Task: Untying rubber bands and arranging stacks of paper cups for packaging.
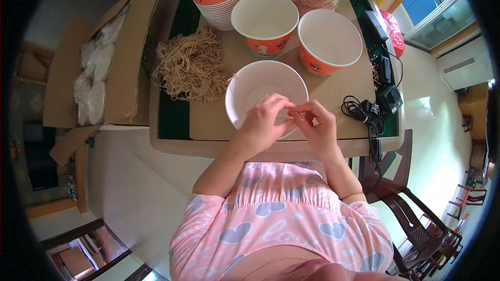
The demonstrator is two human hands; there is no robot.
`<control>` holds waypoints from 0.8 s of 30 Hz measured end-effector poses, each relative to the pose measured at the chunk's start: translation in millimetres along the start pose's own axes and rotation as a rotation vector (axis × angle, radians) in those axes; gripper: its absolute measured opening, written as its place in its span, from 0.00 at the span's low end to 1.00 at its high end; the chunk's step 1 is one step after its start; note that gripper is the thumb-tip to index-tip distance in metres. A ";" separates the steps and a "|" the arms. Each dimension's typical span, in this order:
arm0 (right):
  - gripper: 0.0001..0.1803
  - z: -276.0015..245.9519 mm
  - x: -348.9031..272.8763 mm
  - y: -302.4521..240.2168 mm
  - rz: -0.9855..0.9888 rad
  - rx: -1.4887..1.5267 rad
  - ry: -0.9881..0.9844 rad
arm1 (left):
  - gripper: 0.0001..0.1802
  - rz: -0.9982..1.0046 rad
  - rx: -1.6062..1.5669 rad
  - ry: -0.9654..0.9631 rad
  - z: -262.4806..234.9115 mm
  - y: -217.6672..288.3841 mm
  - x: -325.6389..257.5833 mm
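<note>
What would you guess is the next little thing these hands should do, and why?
Probably lower the thin string onto the white bowl's rim. Both the left hand and right hand pinch it right above that bowl, while the tan string pile and orange cups lie untouched beyond.

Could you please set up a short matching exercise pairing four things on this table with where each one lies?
Things:
1. pile of tan strings
2. black cables
3. cardboard box
4. white bowl

Places:
A. under both hands
B. right edge of the table
C. left of the white bowl
D. off the table's left side

Pairs: 1-C, 2-B, 3-D, 4-A
</note>
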State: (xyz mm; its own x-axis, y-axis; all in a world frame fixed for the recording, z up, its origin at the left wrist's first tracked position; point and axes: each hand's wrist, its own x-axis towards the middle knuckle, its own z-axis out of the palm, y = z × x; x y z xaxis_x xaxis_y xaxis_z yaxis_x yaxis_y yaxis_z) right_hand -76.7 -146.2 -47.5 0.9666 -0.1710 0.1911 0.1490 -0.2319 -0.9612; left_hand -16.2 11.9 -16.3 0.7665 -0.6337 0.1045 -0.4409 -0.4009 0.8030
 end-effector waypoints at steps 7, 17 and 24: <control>0.04 -0.5 2.5 3.2 -0.106 -0.034 0.042 | 0.11 -0.062 -0.204 -0.011 4.5 -0.7 1.3; 0.05 -5.3 2.4 -3.0 -0.066 0.020 0.048 | 0.06 -0.046 -0.145 0.001 3.9 -2.1 1.1; 0.05 -4.8 3.2 1.4 -0.114 0.049 0.074 | 0.07 -0.066 -0.093 -0.044 2.1 -3.1 1.6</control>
State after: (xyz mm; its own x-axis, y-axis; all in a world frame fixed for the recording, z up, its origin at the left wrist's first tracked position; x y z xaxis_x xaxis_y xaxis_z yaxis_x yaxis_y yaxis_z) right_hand -74.4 -151.7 -47.3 0.9249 -0.2172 0.3121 0.2688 -0.2074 -0.9406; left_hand -14.6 10.7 -19.8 0.7702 -0.6373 0.0254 -0.3434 -0.3808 0.8585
